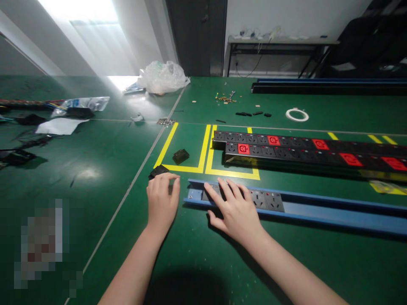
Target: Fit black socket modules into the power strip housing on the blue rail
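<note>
A long blue metal channel (318,209) lies across the green table (104,161), with black socket modules (267,200) seated at its left end. My right hand (233,207) rests flat on those modules, fingers spread. My left hand (162,199) lies just left of the channel's end, fingertips touching a small black socket module (158,171) on the table; it does not hold it. Another loose black module (181,156) sits inside a yellow taped square (203,148).
Two finished black power strips with red sockets (311,152) lie behind the channel. A white tape roll (296,114), small screws (225,98), a plastic bag (162,77) and loose packaging (60,125) sit farther back. Dark rails (327,87) lie at the far right.
</note>
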Demonstrator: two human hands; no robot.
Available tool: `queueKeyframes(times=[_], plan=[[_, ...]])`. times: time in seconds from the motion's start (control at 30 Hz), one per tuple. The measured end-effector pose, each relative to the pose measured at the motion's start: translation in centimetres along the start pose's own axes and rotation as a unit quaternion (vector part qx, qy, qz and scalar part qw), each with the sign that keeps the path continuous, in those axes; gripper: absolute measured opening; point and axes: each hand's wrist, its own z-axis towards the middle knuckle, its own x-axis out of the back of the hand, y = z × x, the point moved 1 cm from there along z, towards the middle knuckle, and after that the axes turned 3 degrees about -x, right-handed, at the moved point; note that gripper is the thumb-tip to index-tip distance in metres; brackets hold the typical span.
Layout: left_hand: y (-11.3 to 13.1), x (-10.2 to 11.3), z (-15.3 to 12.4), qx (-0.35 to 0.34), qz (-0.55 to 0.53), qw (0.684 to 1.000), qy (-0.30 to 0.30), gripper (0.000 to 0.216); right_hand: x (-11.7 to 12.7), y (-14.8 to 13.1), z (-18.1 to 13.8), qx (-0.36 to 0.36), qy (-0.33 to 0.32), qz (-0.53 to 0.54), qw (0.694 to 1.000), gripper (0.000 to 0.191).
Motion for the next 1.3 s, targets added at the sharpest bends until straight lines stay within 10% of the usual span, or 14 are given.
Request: queueKeyframes(times=[0.27, 0.57, 0.8, 1.13, 1.3], plan=[[-3.2, -1.2, 0.9, 0.070, 0.089, 0.993, 0.027, 0.071, -0.3, 0.2, 0.6, -0.011, 0.016, 0.033, 0.999, 0.054], [-3.1, -1.3, 0.5, 0.088, 0.098, 0.991, -0.025, 0.047, -0.2, 0.5, 0.4, 0.038, 0.016, -0.005, 0.999, 0.062], [-2.0, -1.2, 0.5, 0.146, -0.137, 0.980, -0.013, 0.047, -0.5, 0.5, 0.2, 0.047, 0.020, -0.004, 0.999, 0.052], [-1.6, -1.8, 0.6, 0.316, -0.455, 0.832, -0.028, 0.041, -1.0, 0.7, 0.0, 0.051, 0.041, -0.014, 0.998, 0.038], [-1.6, -1.6, 0.6, 0.275, -0.445, 0.852, -0.021, 0.036, -1.1, 0.6, 0.0, 0.049, 0.043, -0.025, 0.998, 0.040]])
